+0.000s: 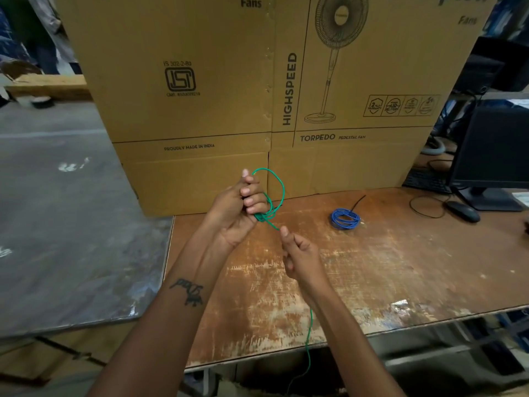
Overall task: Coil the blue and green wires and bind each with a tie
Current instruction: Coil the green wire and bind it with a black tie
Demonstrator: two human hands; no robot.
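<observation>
Left hand (239, 209) clenched on springy green wire (282, 190) loops; right hand (297, 255) pinched the light, limp tail; best gripped at crossings

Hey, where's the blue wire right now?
The blue wire lies coiled on the wooden table, to the right of both hands, in front of the cardboard box and left of the black mouse.

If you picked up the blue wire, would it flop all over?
Probably not much: the blue wire lies in a tidy coil on the table, so it would likely lift as one bundle. It looks thin, so probably light and bendy.
</observation>
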